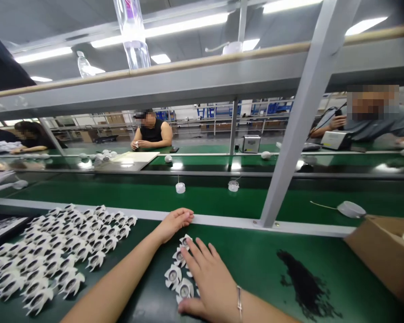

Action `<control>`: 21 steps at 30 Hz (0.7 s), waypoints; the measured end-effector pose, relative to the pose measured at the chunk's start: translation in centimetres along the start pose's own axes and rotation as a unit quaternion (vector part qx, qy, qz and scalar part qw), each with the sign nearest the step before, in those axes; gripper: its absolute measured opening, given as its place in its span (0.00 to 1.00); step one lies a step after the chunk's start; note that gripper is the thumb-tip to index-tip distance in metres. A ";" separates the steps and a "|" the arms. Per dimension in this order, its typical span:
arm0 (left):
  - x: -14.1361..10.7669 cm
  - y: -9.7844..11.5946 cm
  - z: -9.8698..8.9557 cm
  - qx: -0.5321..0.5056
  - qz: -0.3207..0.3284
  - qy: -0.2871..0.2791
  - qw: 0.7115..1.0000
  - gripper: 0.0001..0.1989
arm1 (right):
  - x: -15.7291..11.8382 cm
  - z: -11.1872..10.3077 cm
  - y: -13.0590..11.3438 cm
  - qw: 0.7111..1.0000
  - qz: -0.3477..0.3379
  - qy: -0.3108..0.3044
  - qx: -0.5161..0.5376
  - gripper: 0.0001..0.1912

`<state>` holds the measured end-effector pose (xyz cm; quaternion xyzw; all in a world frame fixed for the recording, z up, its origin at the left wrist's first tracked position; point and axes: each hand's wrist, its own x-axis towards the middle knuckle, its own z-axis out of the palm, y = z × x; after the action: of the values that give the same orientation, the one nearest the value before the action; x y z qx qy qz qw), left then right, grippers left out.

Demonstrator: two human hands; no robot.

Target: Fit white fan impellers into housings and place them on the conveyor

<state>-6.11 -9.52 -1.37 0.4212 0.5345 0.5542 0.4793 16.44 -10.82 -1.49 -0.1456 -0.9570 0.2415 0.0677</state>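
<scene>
My left hand (pixel 175 223) is at the grey rail along the bench's far edge. Its fingers are pressed together and curled, and whatever may lie inside them is hidden. On the green bench, my right hand (pixel 212 274) has its fingers spread over a small cluster of white fan impellers (pixel 185 290), touching them from the right and partly covering some. Each impeller has curved blades around a round hub with a dark ring. Left of my left forearm, many more such impellers (pixel 54 251) lie in close rows.
A cardboard box (pixel 385 255) stands at the right, near a black smear (pixel 303 282) on the bench. Beyond the rail (pixel 229 221), small round white parts with wires (pixel 180 187) sit on a green conveyor. A slanted post (pixel 299 116) rises at right. Several people sit opposite.
</scene>
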 end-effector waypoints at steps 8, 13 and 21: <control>0.1 -0.1 -0.1 0.027 -0.011 -0.001 1.000 0.24 | -0.1 0.6 -0.2 1.000 0.015 0.026 -0.009 0.54; 0.1 -0.2 -0.1 0.040 -0.010 -0.004 0.999 0.23 | 0.1 0.5 0.3 0.999 0.005 0.031 -0.011 0.54; 0.5 -0.4 0.2 0.065 -0.003 -0.020 0.998 0.22 | -3.2 1.3 -4.3 0.990 -0.136 -0.024 -0.007 0.27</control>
<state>-5.96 -8.98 -1.74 0.4607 0.5609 0.5086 0.4631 18.11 -16.02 -0.78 -0.0090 -0.9710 0.2268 0.0758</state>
